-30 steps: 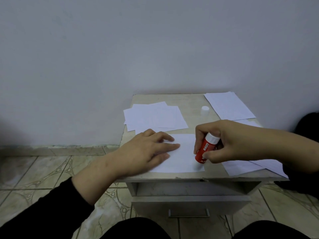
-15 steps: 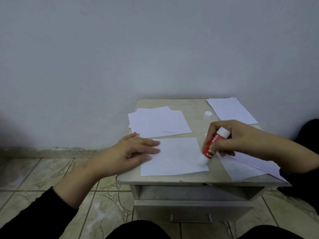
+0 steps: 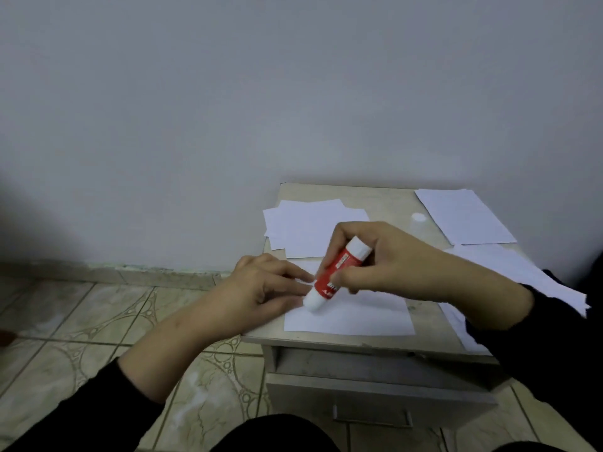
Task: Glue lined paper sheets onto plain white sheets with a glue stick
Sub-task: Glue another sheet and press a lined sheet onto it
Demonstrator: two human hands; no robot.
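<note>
The right hand [image 3: 401, 259] gripped the glue stick [image 3: 336, 274], fingers curled round its red barrel, the white glue end tilted down onto the left part of the sheet [image 3: 355, 316] at the front of the table [image 3: 375, 200]. The left hand [image 3: 261, 288] lay on that sheet's left edge with fingers fairly straight, pressing it flat – fingertips just beside the glue end. Behind them a loose pile of sheets [image 3: 310, 226] sat near the wall; the cap [image 3: 418, 217] stood off to the right, next to another sheet [image 3: 463, 215], with more paper [image 3: 522, 272] running under the right forearm. Whether any of these were lined could not be told from here.

Risk, as a judgement: the stick so close to the left fingers could smear glue on them, and the paper would then lift with the hand – or a hard stroke toward the unheld right edge might wrinkle or drag the sheet
</note>
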